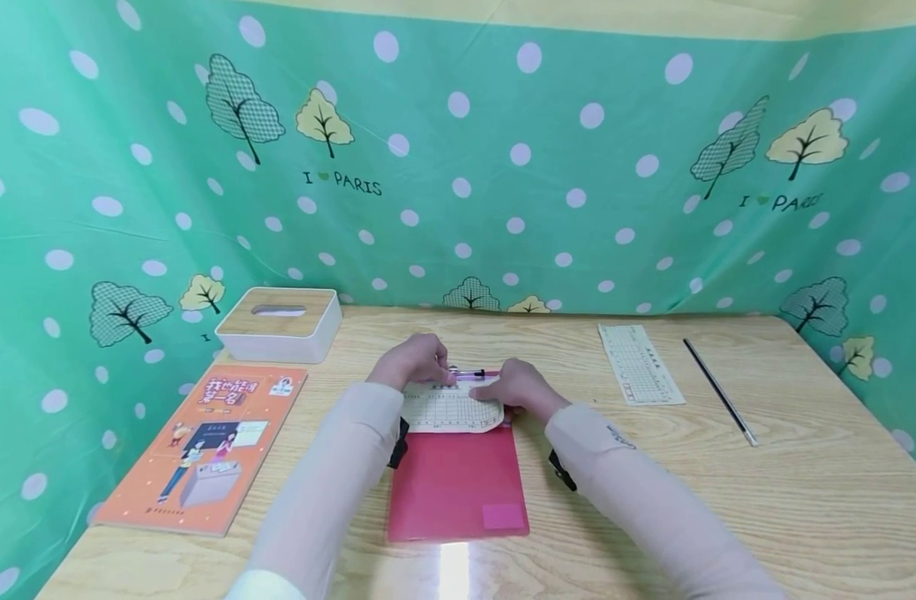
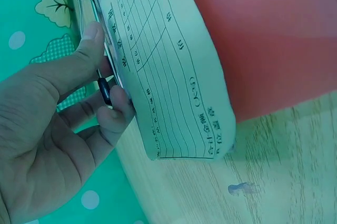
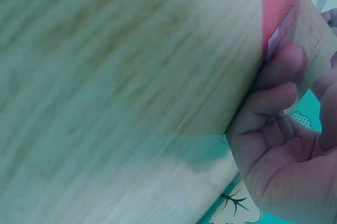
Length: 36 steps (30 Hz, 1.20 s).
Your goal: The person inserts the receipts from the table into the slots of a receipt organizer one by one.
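A red clipboard-style folder (image 1: 453, 487) lies on the table before me, with a metal clip (image 1: 470, 372) with black ends at its far edge. Over its upper part, a printed form slip (image 1: 448, 410) sits with its near edge lifted and slightly curved. My left hand (image 1: 415, 362) pinches at the clip; in the left wrist view its thumb and fingers close around the clip's wire and black tip (image 2: 105, 91). With thumb on top and fingers below, my right hand (image 1: 523, 387) holds the slip's right side. The right wrist view shows that hand (image 3: 289, 145) only partly.
An orange book (image 1: 202, 450) lies on the left, with a white tissue box (image 1: 307, 333) with wooden lid behind it. On the right are another form slip (image 1: 639, 365) and a thin dark pencil-like stick (image 1: 718, 390). A green patterned curtain (image 1: 495, 192) hangs behind the table.
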Each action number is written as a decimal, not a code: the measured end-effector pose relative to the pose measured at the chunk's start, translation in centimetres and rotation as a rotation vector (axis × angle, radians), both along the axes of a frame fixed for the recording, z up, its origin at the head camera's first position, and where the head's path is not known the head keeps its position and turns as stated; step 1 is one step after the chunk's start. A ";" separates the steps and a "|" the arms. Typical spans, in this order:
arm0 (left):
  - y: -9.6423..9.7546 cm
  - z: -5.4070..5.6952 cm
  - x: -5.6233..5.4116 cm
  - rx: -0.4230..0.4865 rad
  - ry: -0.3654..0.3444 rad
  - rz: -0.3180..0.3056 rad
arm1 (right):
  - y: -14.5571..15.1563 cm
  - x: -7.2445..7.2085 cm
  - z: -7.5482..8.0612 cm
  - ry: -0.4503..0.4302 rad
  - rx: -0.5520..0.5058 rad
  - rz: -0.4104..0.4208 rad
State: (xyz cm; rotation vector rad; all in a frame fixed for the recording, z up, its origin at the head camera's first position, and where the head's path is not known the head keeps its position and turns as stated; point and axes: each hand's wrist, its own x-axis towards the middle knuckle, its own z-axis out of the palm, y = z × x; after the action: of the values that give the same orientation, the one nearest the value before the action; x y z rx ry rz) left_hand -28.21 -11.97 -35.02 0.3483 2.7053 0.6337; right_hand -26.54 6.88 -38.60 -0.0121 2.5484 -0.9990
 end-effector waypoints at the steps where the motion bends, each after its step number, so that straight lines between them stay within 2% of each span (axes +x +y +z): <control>1: 0.0 0.0 0.0 0.005 -0.004 0.004 | 0.0 0.0 0.0 -0.005 -0.003 0.003; 11: 0.1 -0.2 0.0 -0.019 0.009 -0.004 | 0.4 -0.4 -0.1 -0.022 0.023 0.019; 22: 0.0 -0.3 0.2 0.021 -0.001 0.012 | 0.6 -0.7 -0.2 -0.047 -0.001 0.003; 29: 0.1 -0.6 0.4 -0.048 0.091 -0.051 | 0.5 -0.4 -0.3 -0.012 -0.007 -0.001; 36: 0.0 -1.0 0.5 -0.056 0.116 -0.078 | 0.9 0.0 0.0 -0.019 -0.082 -0.007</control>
State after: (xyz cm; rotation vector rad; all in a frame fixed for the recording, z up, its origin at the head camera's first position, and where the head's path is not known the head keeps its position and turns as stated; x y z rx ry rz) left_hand -27.70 -11.95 -36.03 0.4885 2.7973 0.5305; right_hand -26.50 7.75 -38.55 -0.0164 2.4909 -1.1009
